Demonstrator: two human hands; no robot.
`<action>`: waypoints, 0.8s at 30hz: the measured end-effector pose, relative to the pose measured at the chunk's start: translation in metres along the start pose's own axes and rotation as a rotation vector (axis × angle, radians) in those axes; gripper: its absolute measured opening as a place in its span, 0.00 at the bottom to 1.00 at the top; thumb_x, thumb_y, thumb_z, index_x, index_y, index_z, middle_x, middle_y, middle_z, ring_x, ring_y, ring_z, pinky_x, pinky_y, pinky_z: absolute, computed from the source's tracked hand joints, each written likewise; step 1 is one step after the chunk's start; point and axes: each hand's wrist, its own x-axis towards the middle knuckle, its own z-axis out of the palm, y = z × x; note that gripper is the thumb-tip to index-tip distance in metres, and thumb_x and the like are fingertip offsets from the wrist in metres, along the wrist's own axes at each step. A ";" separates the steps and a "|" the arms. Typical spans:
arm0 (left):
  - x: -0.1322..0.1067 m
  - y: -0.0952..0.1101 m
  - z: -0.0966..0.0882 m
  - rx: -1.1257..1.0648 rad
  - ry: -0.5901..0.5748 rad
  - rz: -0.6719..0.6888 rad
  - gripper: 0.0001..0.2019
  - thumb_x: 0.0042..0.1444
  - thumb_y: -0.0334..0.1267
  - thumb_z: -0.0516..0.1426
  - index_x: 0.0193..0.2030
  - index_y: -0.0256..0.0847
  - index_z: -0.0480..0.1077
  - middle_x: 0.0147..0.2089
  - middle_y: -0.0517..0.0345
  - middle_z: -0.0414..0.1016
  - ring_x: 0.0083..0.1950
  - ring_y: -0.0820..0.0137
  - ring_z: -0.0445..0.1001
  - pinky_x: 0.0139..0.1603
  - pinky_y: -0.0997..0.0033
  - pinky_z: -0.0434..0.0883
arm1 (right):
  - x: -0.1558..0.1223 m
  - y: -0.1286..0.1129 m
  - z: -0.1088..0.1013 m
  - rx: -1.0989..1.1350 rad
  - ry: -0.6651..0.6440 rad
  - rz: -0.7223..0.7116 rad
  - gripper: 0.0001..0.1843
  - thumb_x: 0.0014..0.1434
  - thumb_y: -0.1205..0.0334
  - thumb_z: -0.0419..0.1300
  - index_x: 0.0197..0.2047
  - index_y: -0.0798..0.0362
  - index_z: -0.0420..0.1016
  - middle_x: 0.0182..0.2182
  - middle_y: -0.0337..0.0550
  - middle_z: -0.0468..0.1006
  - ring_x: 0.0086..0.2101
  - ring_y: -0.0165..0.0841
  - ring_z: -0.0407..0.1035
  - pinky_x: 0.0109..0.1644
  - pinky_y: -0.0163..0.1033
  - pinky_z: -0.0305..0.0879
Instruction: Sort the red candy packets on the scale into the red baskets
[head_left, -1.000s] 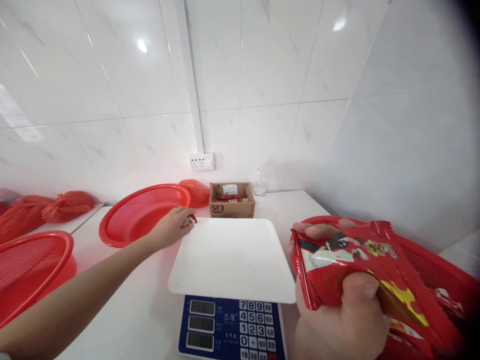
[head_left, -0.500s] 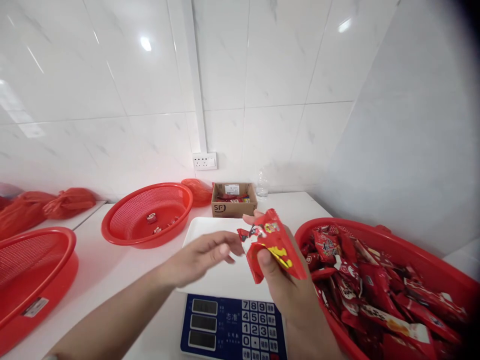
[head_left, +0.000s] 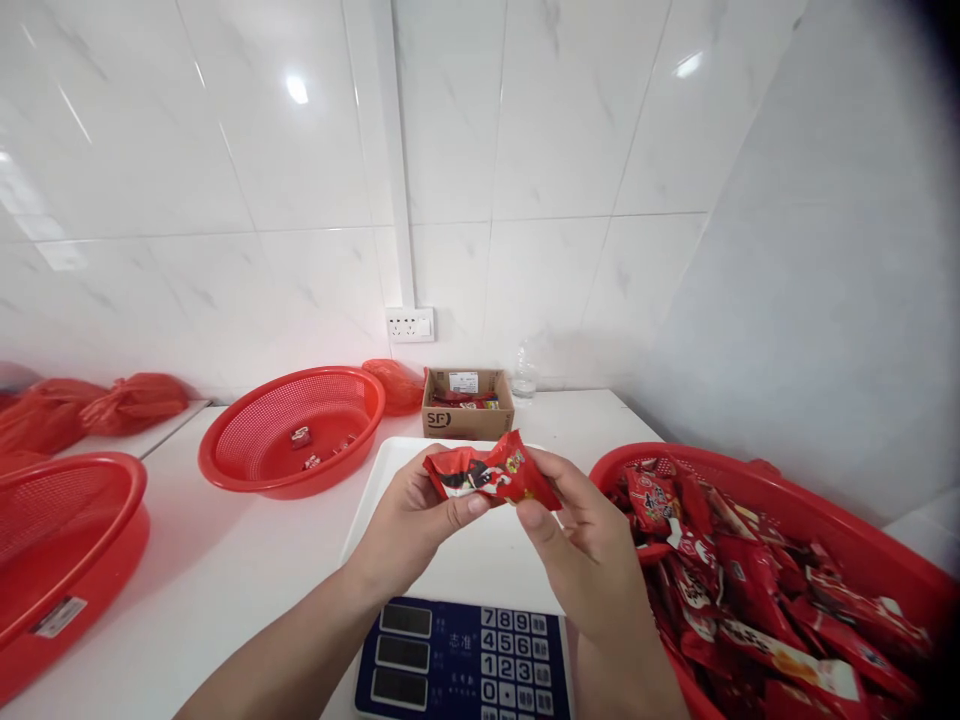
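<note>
A red snack packet [head_left: 487, 472] with white, black and yellow print is held level between both hands. My left hand [head_left: 409, 525] pinches its left end, thumb on the near side. My right hand [head_left: 585, 530] grips the right end, its thumb pressed at the lower edge. Beneath the hands lies the white pan of a weighing scale [head_left: 480, 570], with a blue keypad panel [head_left: 457, 660] at the front. To the right, close to my right hand, a large red basket [head_left: 720, 460] is heaped with red snack packets [head_left: 750, 580].
Behind the scale stands a cardboard box [head_left: 469, 420] with packets inside, beside a clear plastic bottle [head_left: 524, 372]. A red perforated basket [head_left: 225, 470] with a few small packets sits left, another red basket [head_left: 112, 540] nearer. Red plastic bags [head_left: 135, 405] lie along the wall.
My left hand has moved right and taken hold of the packet's left end. The packet has turned from upright to roughly level and sits slightly lower.
</note>
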 end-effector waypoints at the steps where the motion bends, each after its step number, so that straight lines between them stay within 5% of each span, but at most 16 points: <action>1: -0.002 0.000 -0.001 0.029 0.006 -0.001 0.13 0.50 0.40 0.68 0.38 0.39 0.71 0.38 0.59 0.76 0.41 0.73 0.73 0.43 0.73 0.70 | 0.001 0.000 0.000 -0.046 0.014 0.018 0.16 0.63 0.50 0.59 0.51 0.48 0.75 0.42 0.43 0.80 0.41 0.37 0.74 0.44 0.39 0.71; 7: -0.011 -0.002 -0.001 0.177 -0.037 0.043 0.18 0.55 0.51 0.63 0.44 0.39 0.69 0.40 0.56 0.72 0.37 0.73 0.70 0.33 0.76 0.70 | 0.002 0.003 -0.001 -0.132 0.080 0.077 0.15 0.64 0.50 0.57 0.34 0.52 0.74 0.26 0.39 0.76 0.29 0.32 0.69 0.33 0.36 0.65; 16: -0.013 0.003 -0.001 0.201 0.098 0.089 0.15 0.56 0.49 0.63 0.34 0.38 0.67 0.30 0.61 0.70 0.29 0.77 0.66 0.28 0.79 0.68 | 0.002 -0.006 0.000 0.013 -0.068 0.102 0.15 0.60 0.48 0.61 0.44 0.50 0.77 0.34 0.42 0.80 0.36 0.35 0.73 0.37 0.36 0.69; 19: -0.014 0.005 0.001 0.214 0.066 0.098 0.17 0.56 0.50 0.63 0.34 0.38 0.67 0.28 0.62 0.68 0.28 0.77 0.66 0.29 0.78 0.68 | 0.004 -0.011 0.000 0.053 -0.164 0.141 0.16 0.59 0.48 0.62 0.44 0.50 0.78 0.34 0.42 0.81 0.36 0.36 0.74 0.37 0.36 0.71; 24: -0.015 0.008 -0.003 0.277 -0.043 0.092 0.25 0.56 0.61 0.56 0.45 0.40 0.67 0.39 0.54 0.73 0.35 0.71 0.70 0.35 0.72 0.72 | 0.006 -0.013 -0.002 -0.056 -0.108 0.077 0.09 0.59 0.54 0.63 0.36 0.50 0.78 0.31 0.40 0.80 0.32 0.33 0.73 0.34 0.35 0.70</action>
